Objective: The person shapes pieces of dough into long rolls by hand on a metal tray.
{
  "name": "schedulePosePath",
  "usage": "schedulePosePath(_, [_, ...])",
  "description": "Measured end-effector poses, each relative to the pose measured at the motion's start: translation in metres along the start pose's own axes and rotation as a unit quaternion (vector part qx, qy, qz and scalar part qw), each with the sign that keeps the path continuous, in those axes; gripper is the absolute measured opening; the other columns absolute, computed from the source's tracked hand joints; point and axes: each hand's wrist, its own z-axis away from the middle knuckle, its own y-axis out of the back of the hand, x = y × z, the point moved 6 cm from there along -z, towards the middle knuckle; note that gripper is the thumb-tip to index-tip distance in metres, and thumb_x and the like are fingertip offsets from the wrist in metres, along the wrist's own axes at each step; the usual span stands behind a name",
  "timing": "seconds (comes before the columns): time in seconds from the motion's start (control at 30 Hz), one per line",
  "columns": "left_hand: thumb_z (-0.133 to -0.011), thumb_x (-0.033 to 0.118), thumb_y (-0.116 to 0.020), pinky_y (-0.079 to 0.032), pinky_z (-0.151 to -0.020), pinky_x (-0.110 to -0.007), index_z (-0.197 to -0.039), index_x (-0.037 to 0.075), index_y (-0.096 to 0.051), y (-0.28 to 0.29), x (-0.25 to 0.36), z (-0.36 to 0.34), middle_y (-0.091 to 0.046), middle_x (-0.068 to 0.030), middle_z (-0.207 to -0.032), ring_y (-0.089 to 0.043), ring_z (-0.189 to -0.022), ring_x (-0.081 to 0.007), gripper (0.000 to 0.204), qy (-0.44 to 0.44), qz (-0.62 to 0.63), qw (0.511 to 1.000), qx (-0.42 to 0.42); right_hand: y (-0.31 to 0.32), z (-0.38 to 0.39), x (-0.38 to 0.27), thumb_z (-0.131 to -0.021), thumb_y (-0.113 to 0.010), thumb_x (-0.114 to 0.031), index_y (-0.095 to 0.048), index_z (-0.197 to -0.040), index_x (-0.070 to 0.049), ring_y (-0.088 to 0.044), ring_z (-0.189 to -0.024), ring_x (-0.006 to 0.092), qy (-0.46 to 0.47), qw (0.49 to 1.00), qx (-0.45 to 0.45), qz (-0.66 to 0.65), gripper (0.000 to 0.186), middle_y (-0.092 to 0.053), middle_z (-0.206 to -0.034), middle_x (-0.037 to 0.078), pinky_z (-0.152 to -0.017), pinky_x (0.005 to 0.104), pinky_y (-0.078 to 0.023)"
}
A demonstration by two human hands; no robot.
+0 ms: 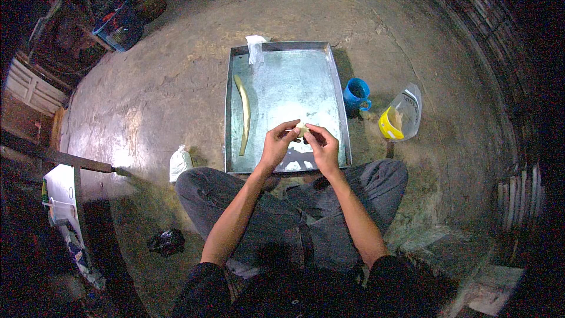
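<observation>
Above the near end of a shallow metal tray [346,141], my left hand [275,147] and my right hand [325,148] come together at the fingertips. Between them they pinch a small pale, cream-coloured lump [302,128]; its exact kind is too small to make out. Inside the tray, along its left wall, lies a long, thin, slightly curved pale-yellow stick [244,115], apart from both hands. A white plastic bag [256,50] hangs over the tray's far left edge.
Right of the tray stands a blue mug [357,97], then a clear and yellow plastic bag [401,119] with pale contents. A white bag [179,162] sits by my left knee, a crumpled black plastic bag [166,241] behind it. A blue basket [120,29] is far left.
</observation>
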Motion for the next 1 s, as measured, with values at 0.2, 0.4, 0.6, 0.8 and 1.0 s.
schedulePosePath(0.2, [-0.094,0.019,-0.068,-0.053,-0.09,-0.033,-0.135,0.004,-0.059,-0.005,0.018,-0.001,-0.067,-0.0099,-0.115,-0.065,-0.102,-0.0181,0.044,-0.012,-0.026,0.994,-0.11,0.011,-0.005,0.004,-0.098,-0.063,-0.016,-0.068,-0.115,0.001,-0.066,-0.09,0.0146,-0.062,0.992,-0.01,-0.108,0.025,-0.07,-0.107,0.009,-0.08,0.0292,-0.056])
schedulePosePath(0.4, [-0.087,0.013,-0.077,-0.054,-0.089,-0.032,-0.125,0.002,-0.065,-0.01,0.036,0.007,-0.07,-0.0089,-0.11,-0.066,-0.098,-0.0161,0.041,-0.061,-0.066,0.992,-0.083,0.006,-0.005,-0.002,-0.102,-0.056,-0.019,-0.062,-0.127,-0.001,-0.065,-0.101,0.0175,-0.131,0.969,-0.106,-0.181,0.031,-0.065,-0.115,0.011,-0.087,0.0314,-0.056])
schedulePosePath(0.6, [-0.089,0.012,-0.075,-0.055,-0.083,-0.031,-0.113,-0.003,-0.07,0.001,0.035,0.009,-0.074,-0.011,-0.1,-0.069,-0.092,-0.0159,0.029,-0.05,-0.104,0.993,0.03,-0.003,0.002,-0.026,-0.094,-0.065,-0.01,-0.06,-0.128,-0.005,-0.064,-0.104,0.019,-0.041,0.991,-0.094,-0.079,0.035,-0.062,-0.12,0.01,-0.088,0.0326,-0.057])
schedulePosePath(0.8, [-0.093,0.019,-0.071,-0.057,-0.07,-0.029,-0.11,-0.002,-0.072,-0.005,0.018,0.004,-0.074,-0.0094,-0.093,-0.07,-0.081,-0.0148,0.028,0.015,0.035,0.999,0.007,0.001,0.001,-0.032,-0.085,-0.073,-0.001,-0.068,-0.117,-0.004,-0.067,-0.099,0.022,0.146,0.982,-0.035,0.111,0.033,-0.066,-0.109,0.012,-0.082,0.0311,-0.055])
schedulePosePath(1.0, [-0.093,0.02,-0.071,-0.056,-0.07,-0.032,-0.104,0.003,-0.075,0.005,0.037,0.006,-0.071,-0.01,-0.095,-0.068,-0.086,-0.0169,0.021,-0.091,-0.162,0.982,0.02,0.0,-0.001,-0.034,-0.084,-0.072,0.0,-0.071,-0.113,-0.005,-0.067,-0.097,0.0203,0.088,0.994,-0.057,0.044,0.029,-0.067,-0.108,0.01,-0.079,0.0301,-0.056])
